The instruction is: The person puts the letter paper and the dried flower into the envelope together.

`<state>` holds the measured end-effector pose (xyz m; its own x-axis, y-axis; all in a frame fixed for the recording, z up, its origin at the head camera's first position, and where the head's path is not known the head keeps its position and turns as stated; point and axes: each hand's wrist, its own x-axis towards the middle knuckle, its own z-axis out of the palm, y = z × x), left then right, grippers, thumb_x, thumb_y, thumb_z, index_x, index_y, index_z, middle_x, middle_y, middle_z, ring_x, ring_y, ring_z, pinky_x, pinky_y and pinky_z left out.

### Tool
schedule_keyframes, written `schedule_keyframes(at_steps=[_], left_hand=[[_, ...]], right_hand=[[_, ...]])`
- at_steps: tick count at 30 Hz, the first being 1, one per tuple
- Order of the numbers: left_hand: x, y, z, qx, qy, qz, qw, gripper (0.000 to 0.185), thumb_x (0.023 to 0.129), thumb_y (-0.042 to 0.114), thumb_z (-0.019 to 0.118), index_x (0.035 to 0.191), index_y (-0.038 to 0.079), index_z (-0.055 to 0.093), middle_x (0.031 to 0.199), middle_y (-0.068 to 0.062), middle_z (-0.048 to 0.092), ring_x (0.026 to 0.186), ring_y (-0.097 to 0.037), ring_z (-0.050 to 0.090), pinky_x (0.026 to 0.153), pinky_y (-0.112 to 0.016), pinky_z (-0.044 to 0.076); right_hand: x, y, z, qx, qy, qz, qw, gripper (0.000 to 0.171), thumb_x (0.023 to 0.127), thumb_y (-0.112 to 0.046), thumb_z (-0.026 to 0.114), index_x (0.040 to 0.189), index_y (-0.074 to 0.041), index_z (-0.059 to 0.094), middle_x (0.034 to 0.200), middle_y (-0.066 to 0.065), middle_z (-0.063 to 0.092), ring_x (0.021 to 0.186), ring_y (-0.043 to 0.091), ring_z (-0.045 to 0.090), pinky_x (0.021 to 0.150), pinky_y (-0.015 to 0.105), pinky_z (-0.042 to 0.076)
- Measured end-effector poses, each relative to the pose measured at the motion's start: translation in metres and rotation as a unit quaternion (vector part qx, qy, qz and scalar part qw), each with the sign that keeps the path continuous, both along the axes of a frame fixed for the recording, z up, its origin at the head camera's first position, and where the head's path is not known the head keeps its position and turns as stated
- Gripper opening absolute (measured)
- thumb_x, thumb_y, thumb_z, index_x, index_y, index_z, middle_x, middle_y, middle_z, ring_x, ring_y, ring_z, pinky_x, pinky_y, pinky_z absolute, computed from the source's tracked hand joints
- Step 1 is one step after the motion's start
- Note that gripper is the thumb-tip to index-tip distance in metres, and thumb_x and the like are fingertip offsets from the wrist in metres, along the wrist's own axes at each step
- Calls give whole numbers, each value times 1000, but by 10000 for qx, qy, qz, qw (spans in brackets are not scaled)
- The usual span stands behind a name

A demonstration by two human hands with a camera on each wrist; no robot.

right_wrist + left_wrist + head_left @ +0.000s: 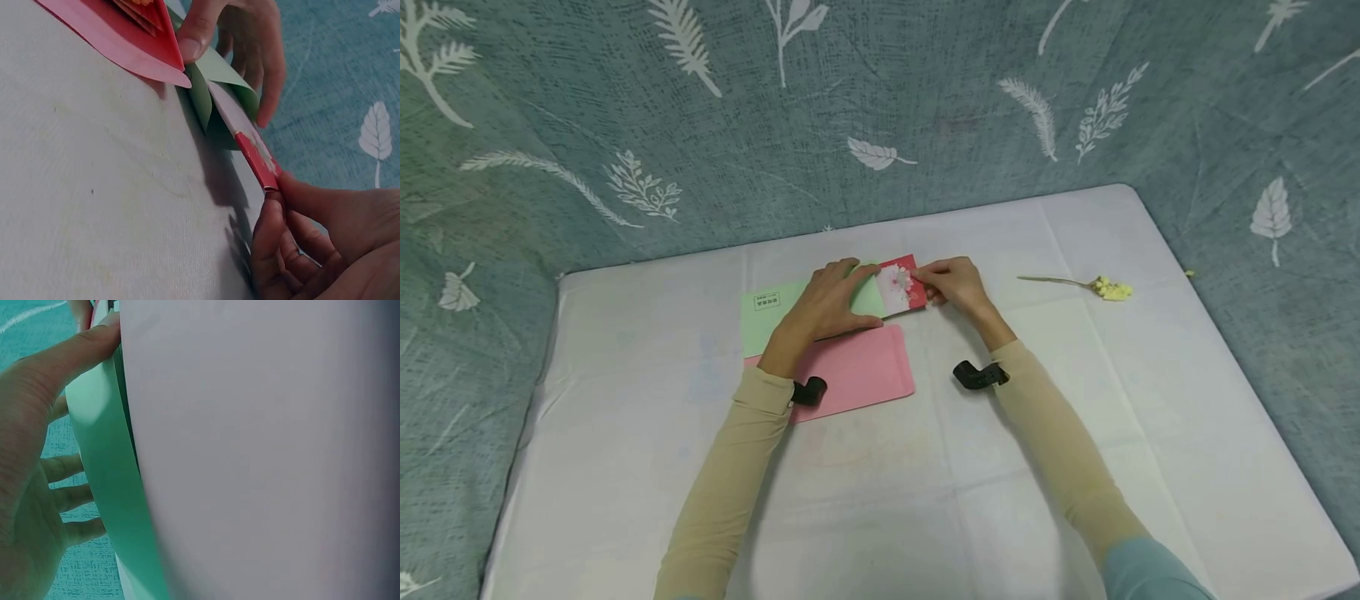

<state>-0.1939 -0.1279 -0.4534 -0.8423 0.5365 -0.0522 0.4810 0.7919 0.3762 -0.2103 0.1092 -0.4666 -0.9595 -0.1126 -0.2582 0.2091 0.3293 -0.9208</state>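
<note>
A light green envelope [763, 329] with a small printed box lies toward the back of the table. My left hand [827, 304] grips it by its long edges, thumb on the near side and fingers on the far side. In the right wrist view the mouth of the green envelope [215, 69] bulges open. A red and white card [898, 287] with a flower picture sits partly inside that mouth. My right hand [958, 287] pinches the card's outer end between thumb and fingers. The card's inner part is hidden in the envelope.
A pink envelope [865, 367] lies just in front of the green one, partly under the left forearm. A fork-like stem with yellow flowers [1108, 288] rests on the right. White cloth covers the table [880, 500]; a patterned teal curtain [925, 100] hangs behind it.
</note>
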Motion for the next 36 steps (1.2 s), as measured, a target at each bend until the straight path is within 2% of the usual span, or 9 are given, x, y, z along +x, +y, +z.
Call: schedule_keyframes(at_steps=[3,9,15,28,36], left_hand=[[0,0,0,14,1,-1,10000,87,79,51,77,149,18,39,146,-20,39,133,-38,39,109,-55,28],[0,1,-1,2,29,17,10000,86,79,52,77,148,18,41,146,-20,39,131,-39,40,108,-55,29],[1,2,-1,27,35,59,10000,86,78,51,78,148,18,41,145,-20,40,130,-39,41,108,-55,30],[0,2,-1,4,13,-20,10000,88,80,51,77,152,23,36,146,-18,39,132,-37,39,108,-55,29],[-2,3,0,-45,2,14,10000,86,78,51,78,149,19,40,146,-19,39,133,-37,39,109,-55,29]], right_hand=[[0,-3,-1,-247,-155,-75,9995,29,92,-19,70,106,6,72,68,1,65,52,5,58,51,18,51],[1,-11,-3,-621,-415,46,9972,27,94,-12,66,110,9,69,78,8,69,57,6,63,58,20,55],[3,-15,-4,-870,-492,130,9949,27,94,-9,65,111,12,68,78,11,71,58,8,65,61,22,57],[6,-23,-2,-1043,-596,241,9925,26,93,-7,66,113,10,68,82,15,73,61,9,68,65,24,58],[7,-28,0,-1096,-655,471,9907,27,95,-6,64,116,11,66,101,26,70,67,9,70,71,26,58]])
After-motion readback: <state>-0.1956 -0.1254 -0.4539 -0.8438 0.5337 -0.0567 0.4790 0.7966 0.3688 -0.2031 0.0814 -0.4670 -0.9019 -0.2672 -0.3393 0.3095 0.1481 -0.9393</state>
